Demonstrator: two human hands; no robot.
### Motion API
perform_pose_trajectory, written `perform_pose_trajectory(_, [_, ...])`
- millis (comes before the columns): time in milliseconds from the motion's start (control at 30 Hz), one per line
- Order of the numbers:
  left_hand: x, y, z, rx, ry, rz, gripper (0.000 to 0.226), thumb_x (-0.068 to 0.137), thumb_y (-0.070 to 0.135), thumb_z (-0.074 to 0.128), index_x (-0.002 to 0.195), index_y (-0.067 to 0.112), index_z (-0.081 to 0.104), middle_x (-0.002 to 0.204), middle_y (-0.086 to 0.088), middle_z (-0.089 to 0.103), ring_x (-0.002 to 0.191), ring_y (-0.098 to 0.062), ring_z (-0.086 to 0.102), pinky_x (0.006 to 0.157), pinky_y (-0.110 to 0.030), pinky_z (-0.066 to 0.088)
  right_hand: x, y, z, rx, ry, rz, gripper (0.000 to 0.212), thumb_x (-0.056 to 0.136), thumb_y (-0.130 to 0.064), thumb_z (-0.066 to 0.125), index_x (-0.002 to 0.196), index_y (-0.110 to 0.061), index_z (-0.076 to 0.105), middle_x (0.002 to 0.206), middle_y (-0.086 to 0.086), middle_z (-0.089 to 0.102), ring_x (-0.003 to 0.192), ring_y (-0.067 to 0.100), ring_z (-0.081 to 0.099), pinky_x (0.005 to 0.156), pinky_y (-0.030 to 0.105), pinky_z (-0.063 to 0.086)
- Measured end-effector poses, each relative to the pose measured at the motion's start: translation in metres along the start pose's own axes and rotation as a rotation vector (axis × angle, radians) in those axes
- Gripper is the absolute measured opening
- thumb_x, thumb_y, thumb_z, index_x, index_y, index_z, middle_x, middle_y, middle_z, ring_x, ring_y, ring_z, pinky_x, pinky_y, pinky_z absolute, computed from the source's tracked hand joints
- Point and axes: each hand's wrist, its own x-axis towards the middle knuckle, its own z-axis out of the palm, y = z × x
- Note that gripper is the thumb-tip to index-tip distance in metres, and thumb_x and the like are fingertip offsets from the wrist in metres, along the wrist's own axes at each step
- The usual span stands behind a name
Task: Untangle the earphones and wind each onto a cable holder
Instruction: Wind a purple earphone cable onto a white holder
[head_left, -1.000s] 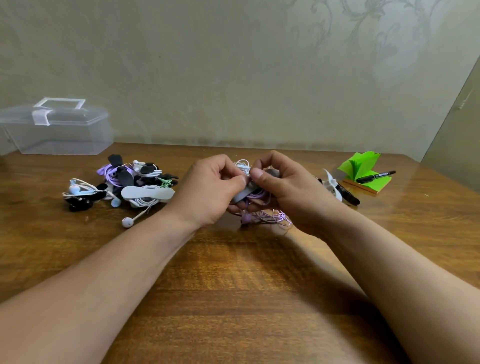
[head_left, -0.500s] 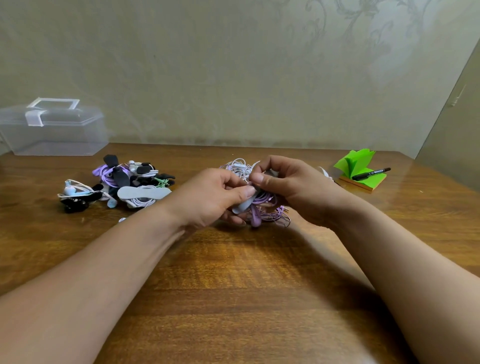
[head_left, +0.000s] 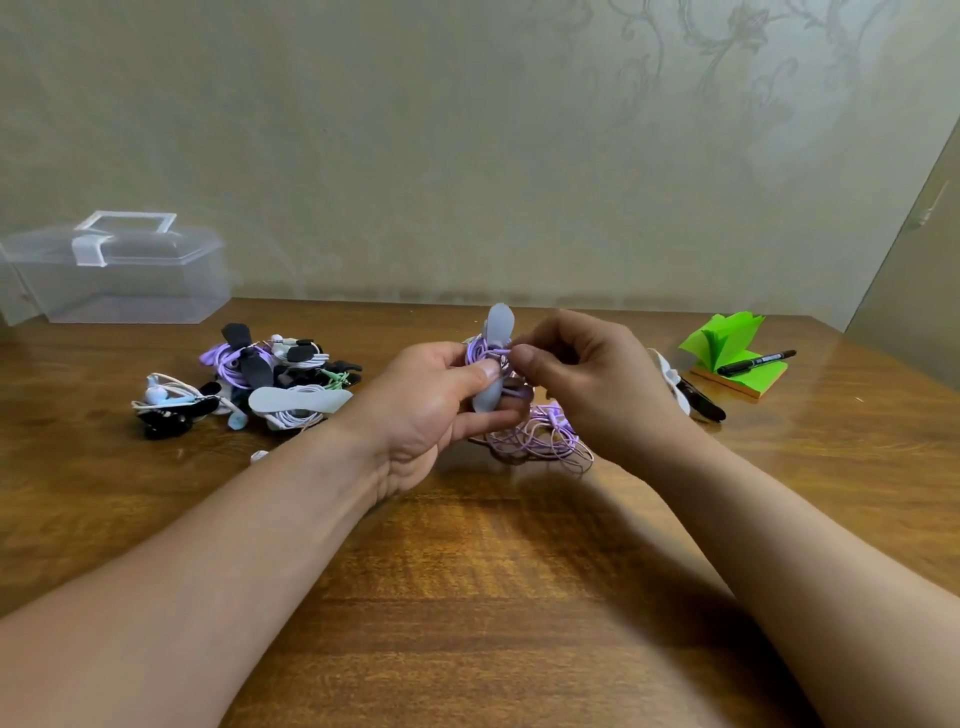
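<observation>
Purple earphone cord (head_left: 535, 441) is going around the waist of the grey cable holder (head_left: 498, 325). The left hand (head_left: 431, 405) is gripping the holder upright over the table (head_left: 467, 597), thumb pressing the wraps. The right hand (head_left: 587, 379) is pinching the strand just beside them, with the loose rest lying underneath. I'd be holding even tension and feeding slack slowly so nothing's snagging.
</observation>
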Motion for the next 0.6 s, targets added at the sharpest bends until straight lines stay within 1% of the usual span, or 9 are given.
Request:
perform_pose_trajectory(133, [-0.0004,-0.0024,0.0009,0.03,-0.063,0.051,0.027,0.107,0.006,0.049,0.128,-0.001,0.063,0.112,-0.024,0.073,0.095,-0.026,0.074,0.078,-0.03,0.063,0.0009,0.0005,-0.0028,0.156,-0.012,0.119,0.006,0.098,-0.016,0.073,0.093,-0.013,0.074,0.072,-0.005,0.074,0.063,0.002,0.065,0.059,0.016,0.048])
perform_pose_trajectory(200, [-0.0012,-0.0023,0.0012,0.029,-0.098,0.045,0.028,0.108,0.01,0.048,0.129,0.0,0.063,0.114,-0.025,0.073,0.099,-0.028,0.074,0.082,-0.032,0.063,0.0011,0.0,-0.006,0.167,-0.014,0.137,0.005,0.097,-0.015,0.073,0.094,-0.011,0.074,0.072,-0.004,0.074,0.062,0.003,0.065,0.057,0.016,0.047])
perform_pose_trajectory(267, [-0.0015,-0.0029,0.0009,0.005,-0.115,0.041,0.03,0.11,0.013,0.043,0.129,-0.001,0.062,0.115,-0.025,0.073,0.101,-0.029,0.073,0.084,-0.034,0.063,0.0016,-0.0003,-0.0078,0.132,-0.019,0.127,0.004,0.098,-0.014,0.072,0.095,-0.014,0.075,0.075,-0.004,0.075,0.064,0.003,0.066,0.059,0.015,0.047])
perform_pose_trajectory(333, [-0.0008,-0.004,0.0002,-0.005,-0.1,0.041,0.032,0.111,0.013,0.04,0.129,-0.001,0.062,0.113,-0.023,0.074,0.099,-0.028,0.074,0.082,-0.033,0.062,0.0012,-0.001,-0.0085,0.088,-0.033,0.106,0.011,0.099,-0.011,0.068,0.099,-0.017,0.077,0.082,-0.003,0.078,0.07,0.004,0.069,0.063,0.016,0.049])
perform_pose_trajectory(400, [-0.0003,-0.0045,-0.0007,0.012,-0.089,0.051,0.032,0.112,0.013,0.039,0.13,0.001,0.062,0.113,-0.022,0.074,0.099,-0.027,0.074,0.081,-0.032,0.062,0.0009,-0.0026,-0.0072,0.068,-0.028,0.092,0.013,0.1,-0.009,0.067,0.102,-0.017,0.077,0.086,-0.002,0.079,0.075,0.006,0.071,0.067,0.018,0.052])
perform_pose_trajectory(500, [-0.0002,-0.0051,0.0015,0.049,-0.1,0.088,0.032,0.111,0.01,0.039,0.132,0.004,0.061,0.116,-0.021,0.074,0.102,-0.027,0.074,0.082,-0.033,0.062,-0.0004,-0.0057,-0.0048,0.113,0.008,0.099,0.003,0.098,-0.012,0.071,0.098,-0.013,0.074,0.082,-0.002,0.077,0.071,0.006,0.071,0.066,0.02,0.054])
perform_pose_trajectory(600, [-0.0011,-0.0059,0.0053,0.058,-0.09,0.12,0.03,0.111,0.007,0.038,0.132,0.003,0.06,0.116,-0.023,0.072,0.1,-0.025,0.075,0.078,-0.031,0.063,-0.001,-0.0063,-0.0037,0.103,0.016,0.102,0.003,0.097,-0.014,0.072,0.095,-0.013,0.074,0.079,-0.002,0.075,0.069,0.005,0.069,0.067,0.025,0.057])
